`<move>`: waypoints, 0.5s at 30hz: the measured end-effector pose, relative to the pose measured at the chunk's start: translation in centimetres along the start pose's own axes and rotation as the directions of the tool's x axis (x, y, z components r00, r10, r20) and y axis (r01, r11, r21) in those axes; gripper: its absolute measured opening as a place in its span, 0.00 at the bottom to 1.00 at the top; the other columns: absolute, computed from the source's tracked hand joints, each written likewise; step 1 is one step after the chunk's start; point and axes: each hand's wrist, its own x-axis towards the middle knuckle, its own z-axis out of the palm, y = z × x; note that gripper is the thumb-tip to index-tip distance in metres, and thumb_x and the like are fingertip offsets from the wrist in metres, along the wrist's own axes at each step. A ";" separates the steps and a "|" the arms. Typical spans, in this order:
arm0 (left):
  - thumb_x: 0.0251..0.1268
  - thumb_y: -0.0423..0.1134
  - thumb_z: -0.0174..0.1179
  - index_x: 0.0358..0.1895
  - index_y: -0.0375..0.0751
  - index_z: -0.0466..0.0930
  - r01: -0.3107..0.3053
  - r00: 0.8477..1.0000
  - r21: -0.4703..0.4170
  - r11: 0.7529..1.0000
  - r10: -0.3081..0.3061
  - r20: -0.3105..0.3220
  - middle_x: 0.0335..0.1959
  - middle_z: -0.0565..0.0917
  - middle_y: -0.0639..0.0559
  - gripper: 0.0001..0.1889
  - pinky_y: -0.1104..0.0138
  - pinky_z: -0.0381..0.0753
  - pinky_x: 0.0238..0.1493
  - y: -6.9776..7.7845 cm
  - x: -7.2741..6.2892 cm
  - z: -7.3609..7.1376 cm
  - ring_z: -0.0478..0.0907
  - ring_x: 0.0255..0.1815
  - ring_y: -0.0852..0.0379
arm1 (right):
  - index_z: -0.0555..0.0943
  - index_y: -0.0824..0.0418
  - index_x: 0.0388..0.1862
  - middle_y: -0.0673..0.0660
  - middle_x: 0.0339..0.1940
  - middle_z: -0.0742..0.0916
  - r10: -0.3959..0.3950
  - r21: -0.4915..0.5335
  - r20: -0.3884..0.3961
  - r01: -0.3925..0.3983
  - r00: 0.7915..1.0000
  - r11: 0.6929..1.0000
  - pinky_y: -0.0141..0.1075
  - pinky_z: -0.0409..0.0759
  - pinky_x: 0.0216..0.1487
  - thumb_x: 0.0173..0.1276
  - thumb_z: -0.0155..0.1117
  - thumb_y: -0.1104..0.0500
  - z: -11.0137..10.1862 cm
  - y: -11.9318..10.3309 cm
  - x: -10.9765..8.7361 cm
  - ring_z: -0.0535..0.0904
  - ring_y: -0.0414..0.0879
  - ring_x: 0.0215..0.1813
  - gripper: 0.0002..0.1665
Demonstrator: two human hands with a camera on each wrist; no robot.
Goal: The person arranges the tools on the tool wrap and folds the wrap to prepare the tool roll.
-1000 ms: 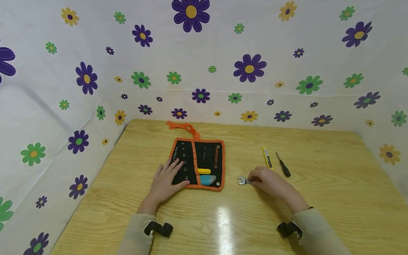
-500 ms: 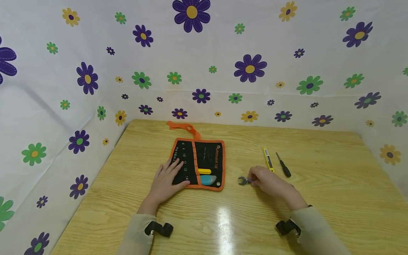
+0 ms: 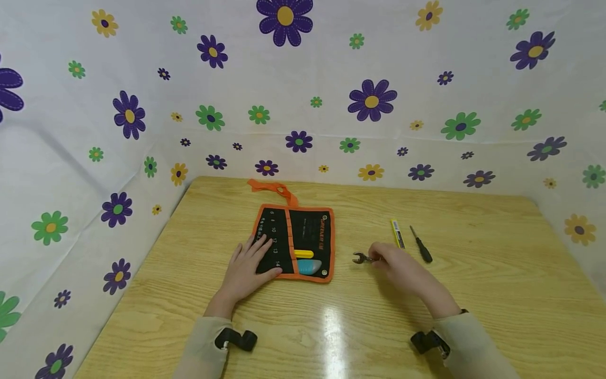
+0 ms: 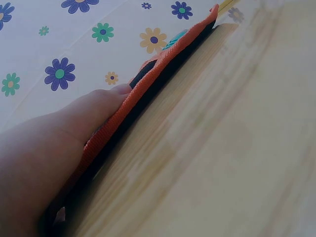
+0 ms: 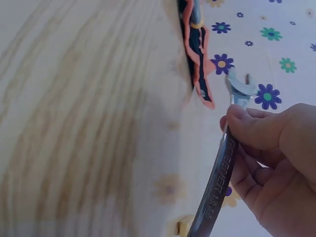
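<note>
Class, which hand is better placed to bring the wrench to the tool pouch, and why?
Probably the right hand: it pinches the wrench, whose open end points towards the tool pouch. The left hand rests on the pouch, seemingly better suited to steadying it.

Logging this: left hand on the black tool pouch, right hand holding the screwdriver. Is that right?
Not quite: the right hand holds a wrench, as the right wrist view shows; the screwdriver lies on the table. The left hand is indeed on the black tool pouch.
</note>
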 end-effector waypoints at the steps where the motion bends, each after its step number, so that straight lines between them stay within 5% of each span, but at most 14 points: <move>1: 0.58 0.70 0.54 0.74 0.50 0.58 0.000 1.000 -0.001 1.000 0.000 -0.001 0.75 0.55 0.52 0.45 0.47 0.38 0.72 0.0 0.0 0.0 0.42 0.76 0.46 | 0.79 0.63 0.40 0.53 0.35 0.83 -0.009 -0.005 -0.027 0.009 1.000 1.000 0.38 0.79 0.35 0.65 0.61 0.72 -0.1 -0.2 0.0 0.78 0.44 0.37 0.07; 15: 0.58 0.70 0.53 0.75 0.51 0.58 0.003 1.000 -0.002 1.000 -0.003 0.006 0.75 0.55 0.53 0.45 0.47 0.38 0.72 0.0 0.0 -0.1 0.41 0.77 0.47 | 0.81 0.64 0.43 0.50 0.33 0.83 -0.065 0.056 -0.239 0.080 0.969 0.995 0.33 0.76 0.29 0.67 0.62 0.65 -1.2 -2.1 -0.1 0.75 0.39 0.31 0.07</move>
